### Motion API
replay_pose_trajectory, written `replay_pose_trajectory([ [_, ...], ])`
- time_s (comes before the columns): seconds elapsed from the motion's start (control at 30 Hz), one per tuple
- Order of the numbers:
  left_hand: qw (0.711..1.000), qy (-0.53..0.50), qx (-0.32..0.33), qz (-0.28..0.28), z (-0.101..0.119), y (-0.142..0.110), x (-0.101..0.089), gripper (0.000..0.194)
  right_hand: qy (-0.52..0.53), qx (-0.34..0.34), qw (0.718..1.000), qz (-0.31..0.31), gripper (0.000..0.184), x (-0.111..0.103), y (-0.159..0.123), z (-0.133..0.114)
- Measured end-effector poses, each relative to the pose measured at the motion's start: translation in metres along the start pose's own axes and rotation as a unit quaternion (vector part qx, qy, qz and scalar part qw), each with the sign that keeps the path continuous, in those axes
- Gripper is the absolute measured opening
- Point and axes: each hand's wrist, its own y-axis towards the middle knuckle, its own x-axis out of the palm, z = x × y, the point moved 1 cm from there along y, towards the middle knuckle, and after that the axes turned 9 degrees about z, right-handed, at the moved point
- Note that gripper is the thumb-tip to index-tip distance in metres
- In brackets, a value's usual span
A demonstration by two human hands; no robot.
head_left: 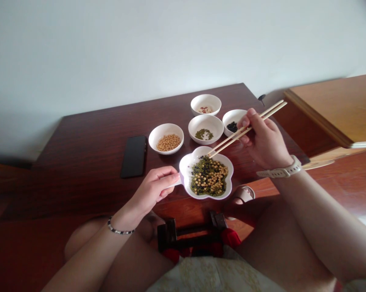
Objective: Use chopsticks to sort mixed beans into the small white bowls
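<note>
My left hand [158, 186] is closed round the short handle of a white flower-shaped bowl [185, 182], held at the table's front edge. Mixed beans [209, 178] in yellow, green and black cover its bottom. With my right hand [263, 140] I grip a pair of wooden chopsticks [246, 129]; their tips are at the beans near the bowl's far side. I cannot make out a bean between the tips. Beyond stand round white bowls: one with yellow soybeans [168, 142], one with green beans [203, 134], one with black beans [232, 127], partly behind my right hand.
At the back, another white bowl [205, 99] holds some reddish and pale pieces. A black phone [133, 156] lies left of the bowls on the dark wooden table [88, 150]. A lighter wooden cabinet [332, 105] stands to the right, and a pale wall [140, 52] rises behind.
</note>
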Motion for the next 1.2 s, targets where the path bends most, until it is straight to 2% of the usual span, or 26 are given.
replay_pose_trajectory([
  [0.13, 1.0, -0.014, 0.003, -0.009, -0.004, -0.003, -0.003, 0.031, 0.007, -0.024, 1.0, -0.012, 0.076, 0.018, 0.007, 0.001],
  [0.27, 1.0, -0.013, 0.004, -0.004, -0.007, -0.009, -0.01, 0.029, 0.014, -0.048, 0.999, -0.017, 0.074, 0.043, 0.019, 0.014],
  [0.47, 1.0, 0.004, 0.005, 0.027, -0.01, -0.016, -0.024, 0.03, 0.044, -0.06, 0.997, -0.006, 0.072, 0.082, 0.029, 0.04],
  [0.63, 0.999, -0.006, 0.001, 0.052, -0.013, -0.021, -0.033, 0.031, 0.038, -0.081, 0.996, 0.0, 0.068, 0.101, 0.03, 0.048],
  [0.73, 0.998, -0.011, -0.009, 0.065, -0.014, -0.024, -0.038, 0.031, 0.003, -0.1, 0.995, -0.02, 0.07, 0.105, 0.029, 0.05],
  [0.87, 0.997, -0.015, -0.008, 0.074, -0.015, -0.028, -0.043, 0.03, 0.017, -0.079, 0.996, -0.038, 0.07, 0.105, 0.024, 0.042],
  [0.97, 0.996, -0.009, -0.005, 0.083, -0.015, -0.029, -0.046, 0.036, 0.022, -0.04, 0.997, -0.069, 0.068, 0.1, 0.016, 0.029],
  [1.07, 0.996, -0.001, 0.001, 0.088, -0.014, -0.031, -0.049, 0.041, 0.005, 0.017, 0.991, -0.132, 0.066, 0.095, 0.006, 0.018],
  [1.2, 0.996, -0.004, 0.0, 0.091, -0.013, -0.033, -0.051, 0.038, -0.03, 0.078, 0.976, -0.199, 0.066, 0.088, -0.011, 0.017],
])
